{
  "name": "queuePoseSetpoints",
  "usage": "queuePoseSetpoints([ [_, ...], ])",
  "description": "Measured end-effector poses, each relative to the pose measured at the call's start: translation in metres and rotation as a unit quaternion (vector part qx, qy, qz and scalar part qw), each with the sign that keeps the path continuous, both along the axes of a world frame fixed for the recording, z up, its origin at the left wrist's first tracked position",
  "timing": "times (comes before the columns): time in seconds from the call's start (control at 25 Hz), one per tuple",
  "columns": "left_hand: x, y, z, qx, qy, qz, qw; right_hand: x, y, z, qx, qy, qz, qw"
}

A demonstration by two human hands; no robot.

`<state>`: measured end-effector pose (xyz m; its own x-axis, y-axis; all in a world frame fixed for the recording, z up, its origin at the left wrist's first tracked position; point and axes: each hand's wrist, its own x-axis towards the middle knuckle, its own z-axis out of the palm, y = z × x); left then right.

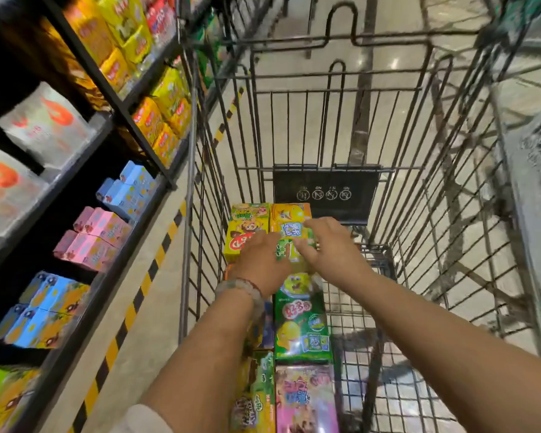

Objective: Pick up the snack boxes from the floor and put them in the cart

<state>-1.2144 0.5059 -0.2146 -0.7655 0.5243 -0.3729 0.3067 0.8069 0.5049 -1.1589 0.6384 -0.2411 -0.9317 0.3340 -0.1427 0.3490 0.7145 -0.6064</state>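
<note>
Hands first: your left hand [263, 257] and right hand [328, 245] are both reaching down into the wire cart [419, 189], and between them you hold a green snack box [289, 253]. The left hand's fingers curl over the box's left edge; the right hand's fingers [317, 226] are spread and only loosely bent, laid over its top and right side, with the thumb coming in toward the left hand. Motion blur hides how firmly either hand grips, but both are plainly touching the box. A beaded bracelet [244, 287] sits on your left wrist.

The held box hangs above the row of snack boxes already lying flat on the cart floor, along its left side. Toward the cart's far end lie a yellow-green box [245, 223] and an orange box [289, 215] side by side, the orange one partly under your right fingers. Nearer you, just below your wrists, lies a green box with a yellow cartoon figure [302, 320], and nearest the bottom edge a pink box [306, 398] with a yellow-green box [253, 398] touching its left side. A black folding seat flap [325, 189] with white symbols stands at the cart's far end.

Left of the cart, store shelves [75, 189] hold blue, pink and yellow boxes, and a yellow-and-black striped line [156, 260] runs along the floor beside them.
</note>
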Motion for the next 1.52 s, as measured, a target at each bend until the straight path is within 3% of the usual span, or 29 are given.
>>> queuePoseSetpoints([
  [0.12, -0.008, -0.008, 0.074, 0.073, -0.028, -0.081, 0.994, -0.003, 0.011, 0.081, -0.011, -0.004, 0.027, 1.000],
  [0.24, -0.019, -0.030, 0.161, 0.164, -0.029, -0.088, 0.982, 0.007, 0.012, 0.178, 0.037, -0.002, 0.065, 0.997],
  [0.44, -0.021, -0.087, 0.307, 0.204, 0.063, -0.128, 0.969, 0.032, -0.008, 0.330, 0.042, 0.115, 0.053, 0.991],
  [0.68, 0.020, -0.173, 0.422, 0.253, 0.198, -0.111, 0.941, 0.063, -0.070, 0.431, 0.095, 0.212, 0.062, 0.971],
  [1.0, 0.108, -0.266, 0.489, 0.220, 0.256, -0.084, 0.938, 0.110, -0.153, 0.488, 0.098, 0.257, 0.152, 0.949],
  [1.2, 0.177, -0.326, 0.504, 0.223, 0.272, 0.019, 0.936, 0.124, -0.197, 0.510, 0.080, 0.272, 0.259, 0.923],
  [1.36, 0.245, -0.365, 0.494, 0.227, 0.301, 0.140, 0.916, 0.142, -0.234, 0.514, 0.073, 0.264, 0.362, 0.891],
  [1.52, 0.320, -0.393, 0.482, 0.181, 0.306, 0.233, 0.905, 0.174, -0.272, 0.503, 0.044, 0.253, 0.431, 0.865],
])
